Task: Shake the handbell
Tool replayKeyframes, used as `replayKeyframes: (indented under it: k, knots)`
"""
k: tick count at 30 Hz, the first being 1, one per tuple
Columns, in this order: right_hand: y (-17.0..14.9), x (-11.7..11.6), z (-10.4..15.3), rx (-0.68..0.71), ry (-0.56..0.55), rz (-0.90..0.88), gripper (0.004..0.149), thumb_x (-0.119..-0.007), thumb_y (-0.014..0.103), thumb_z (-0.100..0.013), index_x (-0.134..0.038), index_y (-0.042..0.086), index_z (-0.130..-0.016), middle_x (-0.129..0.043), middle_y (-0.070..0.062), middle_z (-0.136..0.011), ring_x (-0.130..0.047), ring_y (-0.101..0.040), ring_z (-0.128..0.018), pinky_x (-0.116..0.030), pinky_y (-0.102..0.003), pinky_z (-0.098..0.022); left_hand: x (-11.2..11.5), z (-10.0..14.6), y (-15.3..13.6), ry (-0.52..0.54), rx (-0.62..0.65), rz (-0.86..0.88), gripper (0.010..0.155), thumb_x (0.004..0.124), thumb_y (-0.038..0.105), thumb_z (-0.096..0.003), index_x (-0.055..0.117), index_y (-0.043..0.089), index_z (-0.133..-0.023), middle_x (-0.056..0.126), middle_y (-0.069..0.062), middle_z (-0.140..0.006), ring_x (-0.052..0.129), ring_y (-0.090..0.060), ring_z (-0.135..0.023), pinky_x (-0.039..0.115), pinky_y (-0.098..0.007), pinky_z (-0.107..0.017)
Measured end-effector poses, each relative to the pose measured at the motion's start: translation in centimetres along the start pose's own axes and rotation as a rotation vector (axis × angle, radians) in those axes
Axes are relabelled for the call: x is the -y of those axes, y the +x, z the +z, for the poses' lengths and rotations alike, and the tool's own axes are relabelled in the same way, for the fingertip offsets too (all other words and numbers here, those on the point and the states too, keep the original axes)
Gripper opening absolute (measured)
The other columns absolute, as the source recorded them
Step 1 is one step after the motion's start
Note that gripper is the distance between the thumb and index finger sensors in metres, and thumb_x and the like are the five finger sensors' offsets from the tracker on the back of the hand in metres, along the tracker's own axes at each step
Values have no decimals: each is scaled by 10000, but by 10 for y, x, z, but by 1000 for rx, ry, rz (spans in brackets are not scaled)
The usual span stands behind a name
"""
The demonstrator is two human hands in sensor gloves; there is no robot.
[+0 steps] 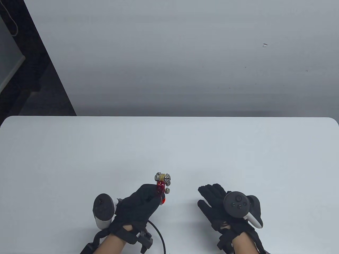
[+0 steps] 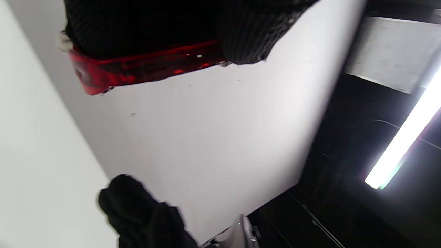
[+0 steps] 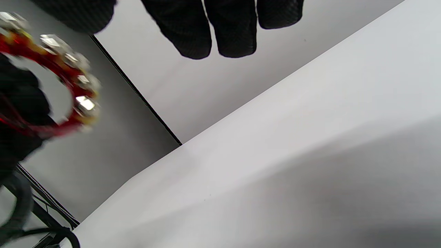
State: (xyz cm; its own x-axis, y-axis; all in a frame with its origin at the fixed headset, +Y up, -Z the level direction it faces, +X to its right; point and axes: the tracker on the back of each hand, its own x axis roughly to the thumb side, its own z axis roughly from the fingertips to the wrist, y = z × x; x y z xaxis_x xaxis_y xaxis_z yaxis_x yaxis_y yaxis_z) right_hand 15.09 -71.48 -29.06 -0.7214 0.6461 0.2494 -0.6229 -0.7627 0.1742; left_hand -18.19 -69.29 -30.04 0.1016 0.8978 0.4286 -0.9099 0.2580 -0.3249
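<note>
Where the table [image 1: 169, 148] nears its front edge, the items run left to right as follows.

Left hand [image 1: 137, 206]: gloved in black, tracker [image 1: 103, 210] strapped behind it, fingers curled tight round the red handle of the handbell [image 1: 162, 186]. In the left wrist view the red handle [image 2: 144, 69] passes under the closed fingers [image 2: 248, 38], one end sticking out past the hand.

Handbell: red curved frame with a cluster of small silver bells [image 1: 164, 178] at its far end, poking up and forward out of the left fist. Whether it is clear of the tabletop cannot be told. In the right wrist view the frame and bells [image 3: 74, 86] show blurred at the left edge.

Right hand [image 1: 219, 206]: near the handbell but apart from it, to its right. Fingers [image 3: 234, 31] stretched out flat and holding nothing, the palm facing down over the table, a tracker [image 1: 238, 205] on its back.
</note>
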Motion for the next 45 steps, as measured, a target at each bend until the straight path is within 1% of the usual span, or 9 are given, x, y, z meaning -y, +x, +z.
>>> replayKeyframes:
  k: [1, 2, 12, 19, 22, 29, 35, 39, 45]
  knots:
    - [0, 0, 0, -2, 0, -1, 728, -576, 584, -510, -566, 133, -1081, -525, -186, -1115, -401, -482, -1054, -243, -713, -635, 0, 0, -9, -29, -50, -32, 429, 844, 309, -477, 853, 132, -868, 887, -150, -845, 995, -369, -683, 876, -498, -535]
    - [0, 0, 0, -3, 1, -2, 727, -575, 584, -510, -567, 134, -1080, -524, -186, -1115, -399, -482, -1055, -243, -712, -636, -1, -1, -14, -52, -58, -61, 431, 843, 311, -478, 853, 136, -871, 889, -142, -845, 997, -365, -683, 878, -494, -535]
    - [-1, 0, 0, -8, 0, -11, 726, -576, 583, -510, -567, 133, -1081, -524, -187, -1115, -400, -483, -1054, -241, -713, -636, 3, -5, -18, -68, -69, -106, 427, 845, 313, -476, 858, 139, -866, 891, -144, -844, 997, -365, -684, 878, -493, -535]
    - [-2, 3, 1, -11, -10, -24, 725, -577, 580, -510, -569, 131, -1079, -528, -188, -1113, -405, -484, -1053, -242, -712, -636, 9, -9, 1, -48, 14, -141, 429, 849, 322, -473, 863, 142, -862, 897, -142, -836, 1005, -360, -672, 885, -487, -527]
    - [-3, 6, 2, -7, -17, -35, 724, -577, 579, -511, -567, 131, -1081, -525, -188, -1114, -402, -483, -1055, -239, -713, -637, 15, -16, 6, -48, 12, -184, 427, 854, 325, -471, 869, 142, -857, 904, -141, -828, 1009, -357, -665, 888, -486, -522]
    - [-7, 11, 4, -5, -27, -60, 723, -579, 575, -512, -569, 128, -1079, -530, -192, -1111, -407, -487, -1051, -243, -713, -637, 42, -44, -3, -156, -89, -395, 425, 864, 316, -468, 878, 136, -853, 912, -147, -819, 1017, -364, -656, 892, -491, -517]
    - [-12, 11, 3, -20, -21, -72, 725, -579, 574, -512, -570, 123, -1079, -531, -196, -1109, -415, -489, -1049, -247, -713, -635, 78, -65, -22, -294, -183, -804, 430, 862, 331, -467, 883, 135, -849, 922, -143, -808, 1030, -355, -639, 904, -483, -508]
    - [-12, 10, 2, -22, -15, -72, 723, -579, 573, -513, -573, 121, -1077, -536, -199, -1107, -418, -490, -1048, -249, -712, -636, 98, -72, -35, -373, -249, -1000, 429, 861, 335, -467, 883, 140, -849, 925, -140, -806, 1034, -353, -635, 908, -479, -507]
    - [-11, 11, 2, -22, -13, -76, 722, -578, 572, -514, -575, 119, -1076, -541, -198, -1105, -424, -493, -1045, -254, -711, -636, 119, -76, -49, -436, -305, -1169, 429, 863, 339, -467, 885, 145, -850, 929, -132, -805, 1037, -345, -633, 911, -474, -504]
